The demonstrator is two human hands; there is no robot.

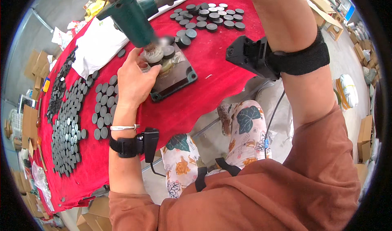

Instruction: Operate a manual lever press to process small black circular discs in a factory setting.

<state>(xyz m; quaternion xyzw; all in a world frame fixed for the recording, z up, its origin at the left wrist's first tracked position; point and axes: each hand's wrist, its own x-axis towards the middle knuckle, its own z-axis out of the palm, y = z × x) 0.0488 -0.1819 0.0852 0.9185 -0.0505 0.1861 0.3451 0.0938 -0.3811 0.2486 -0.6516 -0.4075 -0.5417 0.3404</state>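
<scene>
A green bench press (pixel 136 20) stands on the red-covered table, its ram coming down over a dark metal base plate (pixel 173 80). My left hand (pixel 136 79) reaches in from below, with thumb and fingers curled round a pale, round, translucent piece (pixel 154 55) under the ram. What lies inside that grip is partly hidden by the ram and a blur. Touching it on the right is a grey-topped black disc (pixel 168 52) on the plate. My right forearm (pixel 308 90) rises past the top edge, so the hand itself is out of sight.
Several black discs (pixel 211 27) lie beyond the press, some with silvery tops. More discs (pixel 67 139) spread over the left of the red cloth (pixel 183 116). White cloth (pixel 98 43) lies behind the press. Cardboard boxes (pixel 29 124) stand along the left.
</scene>
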